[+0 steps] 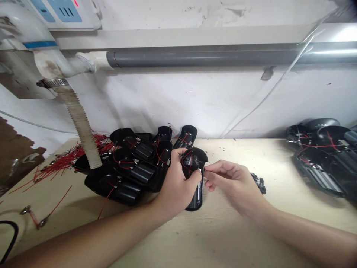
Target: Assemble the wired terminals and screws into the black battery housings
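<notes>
Red wires [75,152] lie heaped on the table [173,245] at left, beside a ribbed hose [79,123]; then come clustered black shells [142,173]. Mid-table, I see the left hand [178,178] gripping a black housing [195,204]. The right hand [232,181] has its fingertips bunched at the housing's right edge; whether they hold anything, I can't tell. Small black pieces [259,183] sit beyond, other shells [320,180] far right.

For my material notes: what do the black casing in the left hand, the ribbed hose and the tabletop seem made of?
Black casing: probably moulded plastic, semi-gloss; smooth curves, highlights. Ribbed hose: likely flexible plastic, dull beige; corrugated. Tabletop: perhaps plywood or laminate; pale tan, soft sheen.
</notes>
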`<move>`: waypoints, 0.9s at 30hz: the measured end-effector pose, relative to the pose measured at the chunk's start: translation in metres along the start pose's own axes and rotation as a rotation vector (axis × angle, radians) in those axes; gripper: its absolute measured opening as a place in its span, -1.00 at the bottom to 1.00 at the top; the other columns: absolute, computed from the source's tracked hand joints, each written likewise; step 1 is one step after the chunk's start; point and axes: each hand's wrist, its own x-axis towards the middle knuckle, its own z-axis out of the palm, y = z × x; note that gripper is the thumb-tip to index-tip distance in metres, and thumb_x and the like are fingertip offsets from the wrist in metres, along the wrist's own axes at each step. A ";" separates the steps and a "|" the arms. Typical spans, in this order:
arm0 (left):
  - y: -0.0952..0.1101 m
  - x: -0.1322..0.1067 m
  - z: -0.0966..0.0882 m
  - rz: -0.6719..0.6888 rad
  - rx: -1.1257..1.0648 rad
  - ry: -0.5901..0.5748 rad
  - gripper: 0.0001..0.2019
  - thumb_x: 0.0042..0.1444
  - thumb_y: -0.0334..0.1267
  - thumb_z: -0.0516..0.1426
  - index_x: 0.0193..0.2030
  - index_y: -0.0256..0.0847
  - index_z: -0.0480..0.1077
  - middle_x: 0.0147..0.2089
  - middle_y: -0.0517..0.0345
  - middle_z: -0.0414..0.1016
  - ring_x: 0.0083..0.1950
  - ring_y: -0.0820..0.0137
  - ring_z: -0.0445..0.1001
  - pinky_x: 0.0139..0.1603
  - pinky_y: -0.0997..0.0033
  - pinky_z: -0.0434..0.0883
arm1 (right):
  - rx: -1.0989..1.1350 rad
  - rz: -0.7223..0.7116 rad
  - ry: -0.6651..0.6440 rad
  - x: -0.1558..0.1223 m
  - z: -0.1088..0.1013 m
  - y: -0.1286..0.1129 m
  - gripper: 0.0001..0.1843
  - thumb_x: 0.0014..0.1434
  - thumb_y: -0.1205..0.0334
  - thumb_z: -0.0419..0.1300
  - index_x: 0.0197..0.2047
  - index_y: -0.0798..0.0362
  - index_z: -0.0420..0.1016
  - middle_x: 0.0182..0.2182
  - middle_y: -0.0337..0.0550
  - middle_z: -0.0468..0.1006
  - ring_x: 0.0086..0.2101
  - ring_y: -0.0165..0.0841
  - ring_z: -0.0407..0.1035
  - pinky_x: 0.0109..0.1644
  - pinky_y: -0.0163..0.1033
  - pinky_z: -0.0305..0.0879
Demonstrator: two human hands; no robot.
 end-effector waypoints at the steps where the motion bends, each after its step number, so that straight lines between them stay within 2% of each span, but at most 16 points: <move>1: 0.000 0.000 0.000 -0.001 0.001 0.003 -0.61 0.20 -0.40 0.19 0.14 -0.17 0.23 -0.04 0.15 0.45 -0.01 0.33 0.48 0.09 0.22 0.41 | -0.007 -0.002 -0.004 0.000 0.000 0.000 -0.70 0.02 0.12 0.54 -0.25 0.15 0.71 -0.49 -0.09 0.66 -0.47 -0.40 0.54 -0.34 -0.33 0.52; 4: 0.001 0.001 -0.001 -0.008 -0.004 0.003 -0.61 0.19 -0.40 0.19 0.13 -0.18 0.22 -0.06 0.15 0.45 -0.03 0.32 0.48 0.08 0.21 0.42 | -0.007 -0.003 -0.003 -0.001 0.000 -0.001 -0.73 0.00 0.16 0.54 -0.26 0.14 0.72 -0.48 -0.10 0.67 -0.46 -0.39 0.56 -0.33 -0.33 0.54; 13: -0.001 0.002 -0.002 0.006 0.009 -0.003 -0.60 0.20 -0.39 0.21 0.14 -0.15 0.23 -0.04 0.15 0.43 0.00 0.32 0.47 0.11 0.18 0.44 | 0.087 0.060 -0.013 -0.001 0.000 -0.001 -0.65 -0.04 0.10 0.62 -0.25 0.13 0.76 -0.43 -0.06 0.70 -0.44 -0.38 0.57 -0.31 -0.33 0.53; 19: 0.000 0.003 -0.002 -0.084 -0.183 -0.015 -0.65 0.17 -0.37 0.26 0.04 -0.15 0.27 -0.04 0.15 0.44 0.03 0.28 0.50 0.13 0.12 0.47 | 0.169 0.061 -0.074 0.003 -0.001 0.000 -0.73 0.00 0.13 0.64 -0.30 0.06 0.76 -0.47 -0.18 0.65 -0.44 -0.50 0.48 -0.32 -0.41 0.41; 27: 0.007 0.002 -0.007 -0.156 -0.308 -0.066 -0.69 0.14 -0.32 0.31 -0.05 -0.17 0.32 -0.15 0.17 0.45 -0.21 0.35 0.51 -0.20 0.25 0.52 | 0.213 0.023 -0.194 0.005 -0.003 0.003 -0.75 0.09 0.13 0.60 -0.30 0.05 0.67 -0.41 -0.21 0.61 -0.37 -0.45 0.44 -0.22 -0.31 0.39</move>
